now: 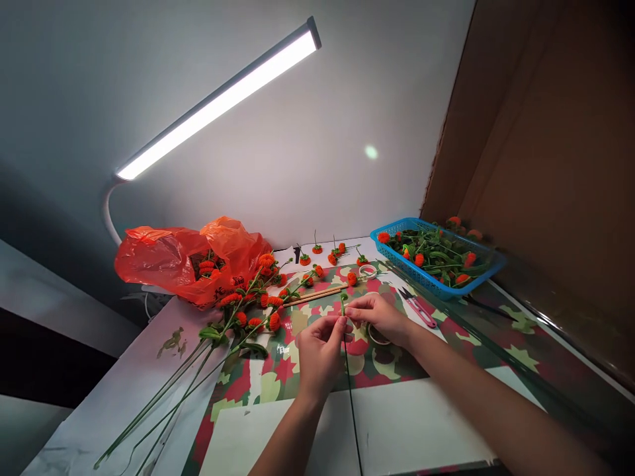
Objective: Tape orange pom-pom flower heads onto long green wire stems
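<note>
My left hand (320,350) and my right hand (380,316) meet over the patterned table cover (446,337). Both pinch a thin green stem (350,390) near its top, where a small green tip (342,299) sticks up. The stem's long dark wire runs down toward me between my forearms. Fingers of both hands are closed on it. Left of my hands lie several long green stems with orange pompom flowers (253,307).
An orange plastic bag (173,261) with more orange flowers sits at the back left. A blue basket (436,254) of green and orange pieces stands back right. Red-handled snips (419,309), wooden sticks (317,294), a tape roll (378,336) and loose orange pompoms (337,252) lie nearby. A lamp bar (223,99) hangs overhead.
</note>
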The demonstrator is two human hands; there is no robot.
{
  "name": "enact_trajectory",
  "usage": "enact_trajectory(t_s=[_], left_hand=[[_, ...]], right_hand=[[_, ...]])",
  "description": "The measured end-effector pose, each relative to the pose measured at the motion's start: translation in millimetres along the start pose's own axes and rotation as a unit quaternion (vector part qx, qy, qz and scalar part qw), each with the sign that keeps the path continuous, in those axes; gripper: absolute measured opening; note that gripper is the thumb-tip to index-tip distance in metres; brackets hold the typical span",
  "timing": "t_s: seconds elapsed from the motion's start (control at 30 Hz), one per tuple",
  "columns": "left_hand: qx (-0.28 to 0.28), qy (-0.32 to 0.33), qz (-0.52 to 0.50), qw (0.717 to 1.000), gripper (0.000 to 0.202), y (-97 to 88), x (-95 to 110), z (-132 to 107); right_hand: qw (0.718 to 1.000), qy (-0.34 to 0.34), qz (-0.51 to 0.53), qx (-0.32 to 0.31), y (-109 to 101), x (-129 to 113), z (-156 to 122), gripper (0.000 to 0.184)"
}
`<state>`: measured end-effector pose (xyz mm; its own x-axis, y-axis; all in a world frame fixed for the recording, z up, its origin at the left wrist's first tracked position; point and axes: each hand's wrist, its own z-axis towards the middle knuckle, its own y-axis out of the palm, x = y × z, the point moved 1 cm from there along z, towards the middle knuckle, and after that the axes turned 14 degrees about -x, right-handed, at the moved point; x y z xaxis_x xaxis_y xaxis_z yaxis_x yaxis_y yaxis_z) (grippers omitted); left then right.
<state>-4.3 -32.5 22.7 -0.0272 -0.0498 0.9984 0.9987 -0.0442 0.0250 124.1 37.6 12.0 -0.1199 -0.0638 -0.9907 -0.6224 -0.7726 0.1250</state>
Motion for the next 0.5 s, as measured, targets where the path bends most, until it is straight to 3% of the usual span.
enact_trajectory(t_s=[0.13,0.37,0.43,0.5], left_hand=[[-0.027,-0.015,-0.087,0.996,0.022,-2.9,-6,-1],[-0.088,-0.108,-0.246,0.959,0.028,-1.4,-17,2],[-0.102,-0.129,-0.262,0.951,0.029,1.0,-18,2],[-0.086,-0.130,-0.222,0.962,0.031,2.2,-17,0]], right_hand=[[0.997,0.017,0.060,-0.049,-1,5,-1,0.028],[0.981,0.080,0.164,-0.057,-5,7,0,0.029],[0.979,0.085,0.172,-0.061,-6,6,0,0.029],[0.983,0.074,0.164,-0.043,-7,6,1,0.027]])
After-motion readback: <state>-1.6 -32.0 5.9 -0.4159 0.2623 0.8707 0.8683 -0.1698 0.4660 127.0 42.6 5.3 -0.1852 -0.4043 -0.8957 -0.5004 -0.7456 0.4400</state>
